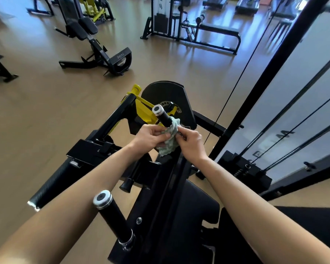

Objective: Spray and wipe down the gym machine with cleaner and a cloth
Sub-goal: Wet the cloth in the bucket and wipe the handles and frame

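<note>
We find the pale green patterned cloth (169, 141) wrapped round the lower part of the far black cylindrical handle with a silver end cap (162, 115), at the centre of the black-and-yellow steel gym machine (120, 113). Both hands are together at this handle and clamped on the cloth: the left hand (151, 137) grips it from the left with curled fingers, and the right hand (191, 142) pinches it from the right. A loose corner of the cloth hangs just below the hands. We note a second black handle with a silver cap (111, 212) nearer and to the left, touched by neither hand, and a black carbon-pattern roller pad (50, 187) at the near left. The black padded seat (198, 202) lies near, below the right forearm. To the right stand black guide rods (286, 119) before a pale panel. The tan wooden floor (46, 111) carries other black gym equipment (95, 44) at the far side.
</note>
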Demonstrator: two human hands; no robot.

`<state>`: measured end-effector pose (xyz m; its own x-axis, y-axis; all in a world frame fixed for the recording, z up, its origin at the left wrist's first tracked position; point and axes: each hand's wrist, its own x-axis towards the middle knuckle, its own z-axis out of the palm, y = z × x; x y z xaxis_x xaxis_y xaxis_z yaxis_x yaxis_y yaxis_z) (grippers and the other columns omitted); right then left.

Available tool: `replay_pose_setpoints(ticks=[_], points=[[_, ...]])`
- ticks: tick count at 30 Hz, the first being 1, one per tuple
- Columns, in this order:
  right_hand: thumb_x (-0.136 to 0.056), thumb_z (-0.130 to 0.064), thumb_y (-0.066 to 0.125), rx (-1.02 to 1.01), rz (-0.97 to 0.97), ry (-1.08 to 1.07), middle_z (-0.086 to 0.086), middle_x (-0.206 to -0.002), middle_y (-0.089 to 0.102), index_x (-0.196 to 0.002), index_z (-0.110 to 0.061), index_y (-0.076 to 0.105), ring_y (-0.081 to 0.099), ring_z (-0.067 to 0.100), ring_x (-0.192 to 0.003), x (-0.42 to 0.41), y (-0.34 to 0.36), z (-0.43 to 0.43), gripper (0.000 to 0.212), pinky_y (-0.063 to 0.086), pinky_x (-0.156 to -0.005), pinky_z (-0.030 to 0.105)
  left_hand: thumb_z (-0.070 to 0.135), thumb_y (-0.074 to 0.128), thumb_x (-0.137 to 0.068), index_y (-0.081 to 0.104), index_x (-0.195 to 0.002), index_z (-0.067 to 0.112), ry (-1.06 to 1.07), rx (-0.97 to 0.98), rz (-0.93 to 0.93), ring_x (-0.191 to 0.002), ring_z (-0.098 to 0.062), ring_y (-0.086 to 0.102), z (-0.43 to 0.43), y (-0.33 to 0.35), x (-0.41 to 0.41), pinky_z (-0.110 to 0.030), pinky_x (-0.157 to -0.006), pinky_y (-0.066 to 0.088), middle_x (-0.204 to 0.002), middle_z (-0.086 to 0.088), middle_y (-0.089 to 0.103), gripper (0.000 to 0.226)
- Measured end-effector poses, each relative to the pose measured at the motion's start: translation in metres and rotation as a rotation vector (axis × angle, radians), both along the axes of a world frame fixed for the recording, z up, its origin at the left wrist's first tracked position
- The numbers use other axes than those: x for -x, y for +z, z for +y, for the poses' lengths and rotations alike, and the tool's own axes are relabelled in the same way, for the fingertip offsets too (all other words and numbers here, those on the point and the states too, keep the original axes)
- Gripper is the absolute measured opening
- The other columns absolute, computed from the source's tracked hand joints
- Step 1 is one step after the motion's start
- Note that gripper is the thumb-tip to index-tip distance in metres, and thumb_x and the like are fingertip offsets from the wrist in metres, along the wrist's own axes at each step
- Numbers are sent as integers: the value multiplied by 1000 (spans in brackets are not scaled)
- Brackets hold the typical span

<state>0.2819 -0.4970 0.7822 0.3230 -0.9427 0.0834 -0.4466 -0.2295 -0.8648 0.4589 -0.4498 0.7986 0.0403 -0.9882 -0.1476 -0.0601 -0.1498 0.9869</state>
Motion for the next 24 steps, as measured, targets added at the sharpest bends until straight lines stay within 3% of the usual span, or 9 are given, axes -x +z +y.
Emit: replay_pose_setpoints(ticks=[4,7,10,13,15,17,20,24], points=[[-104,-10,60,-331,-396,19,7,-107,79,-110,-14,77,75,25,-103,15,11,36,18,62,-92,46,11,70,-96,73,-117,5,-99,-22,-13,-98,-24,75,20,39,-11,-33,-88,63,-111,-16,77,23],[-106,-18,57,-554,-663,-24,12,-110,75,-115,-5,71,73,29,-103,32,17,63,21,61,-90,42,19,64,-100,69,-129,8,-242,-18,-109,-109,-25,73,40,72,-16,-34,-95,60,-119,-10,76,31],[-105,-25,55,-714,-859,-104,12,-112,72,-118,-6,65,70,27,-102,59,18,81,25,56,-94,45,22,58,-104,67,-132,11,-230,28,-164,-113,-24,72,61,100,-17,-32,-95,59,-123,-5,75,32],[-102,-34,62,-781,-913,-96,24,-141,61,-138,2,55,58,43,-129,92,12,95,52,43,-113,63,29,56,-101,68,-129,13,-130,49,-176,-112,-25,72,88,107,-21,-35,-95,58,-121,-5,75,34],[-101,-36,63,-785,-893,-102,29,-145,55,-146,4,47,56,45,-128,110,8,105,62,41,-113,66,34,55,-101,70,-125,14,-29,61,-165,-110,-26,72,108,97,-22,-36,-94,58,-120,-8,75,35],[-101,-31,61,-777,-869,-134,26,-131,62,-142,5,51,62,37,-116,124,3,117,55,51,-102,61,46,58,-100,73,-118,16,81,56,-100,-103,-25,73,129,81,-23,-34,-87,59,-119,-13,75,39],[-100,-26,62,-764,-830,-176,17,-114,64,-120,-1,61,62,34,-105,138,-10,138,32,53,-97,59,71,72,-78,79,-108,18,316,9,193,-91,-20,75,159,63,-27,-29,-78,61,-108,-10,77,61],[-97,-20,68,-747,-743,-155,9,-93,60,-103,-9,61,57,28,-83,138,-30,168,15,53,-80,45,66,52,-90,73,-117,13,492,-2,365,-87,-21,72,200,40,-16,-32,-83,57,-100,-7,74,63]])
